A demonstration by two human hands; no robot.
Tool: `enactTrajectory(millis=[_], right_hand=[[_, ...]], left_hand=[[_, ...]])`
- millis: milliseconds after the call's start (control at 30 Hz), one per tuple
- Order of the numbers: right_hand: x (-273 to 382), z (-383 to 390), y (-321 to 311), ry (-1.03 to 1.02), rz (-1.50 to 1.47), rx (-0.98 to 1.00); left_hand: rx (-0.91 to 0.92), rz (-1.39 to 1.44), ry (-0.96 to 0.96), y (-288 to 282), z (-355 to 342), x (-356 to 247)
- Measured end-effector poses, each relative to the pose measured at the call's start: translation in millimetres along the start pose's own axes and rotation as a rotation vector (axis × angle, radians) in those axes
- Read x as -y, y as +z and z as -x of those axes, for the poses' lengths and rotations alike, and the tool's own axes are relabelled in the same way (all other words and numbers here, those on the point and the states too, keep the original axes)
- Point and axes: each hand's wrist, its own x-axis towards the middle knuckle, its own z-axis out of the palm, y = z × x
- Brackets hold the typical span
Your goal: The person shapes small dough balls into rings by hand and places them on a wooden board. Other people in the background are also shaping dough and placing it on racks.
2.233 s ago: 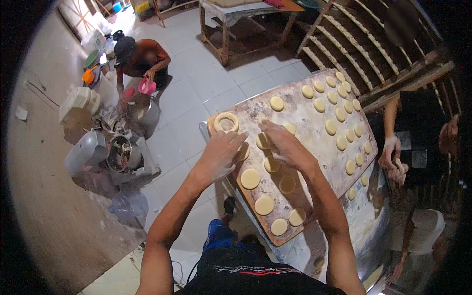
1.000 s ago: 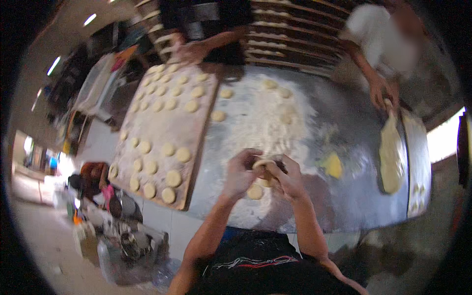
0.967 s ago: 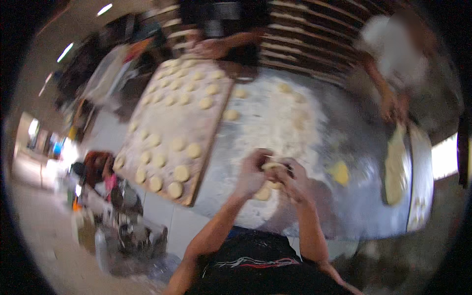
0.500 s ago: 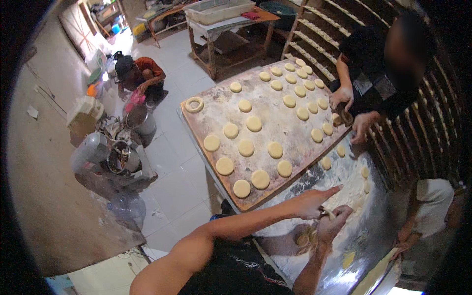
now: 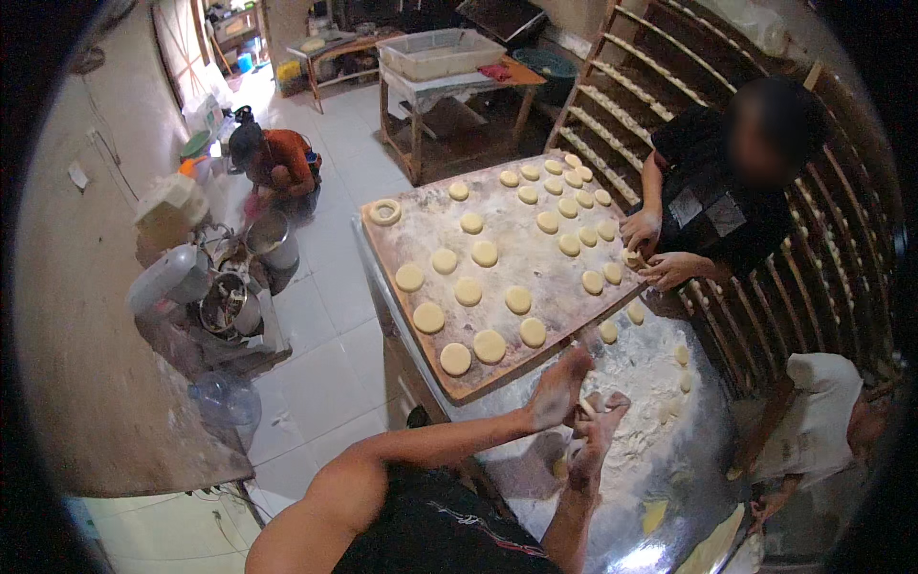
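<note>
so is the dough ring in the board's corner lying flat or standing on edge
Flat: the dough ring shows its full round outline on the board.

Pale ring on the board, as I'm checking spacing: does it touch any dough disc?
No, the pale ring sits apart at a corner of the board.

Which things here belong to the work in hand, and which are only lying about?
Seemingly in use:
small pale dough piece between left hand and right hand
round pale dough discs
floured rectangular wooden board
white flour on grey metal table

Apparently lying about:
large clear plastic bottle
translucent white plastic tub
small red cloth
</note>
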Motion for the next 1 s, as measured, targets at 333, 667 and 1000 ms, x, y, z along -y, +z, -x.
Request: enactTrajectory(millis=[333,667,1000], right_hand=[[30,32,-10,0.01,0.078,0.044],[22,26,1,0.033,0.182,0.197],[-14,-17,59,0.024,-0.068,0.266]], left_hand=[[-0.103,0.104,-0.009,11,38,-16],[-0.098,-0.123,0.25,-21,35,-37],[-0.19,-0.488,0.798,-87,3,-36]])
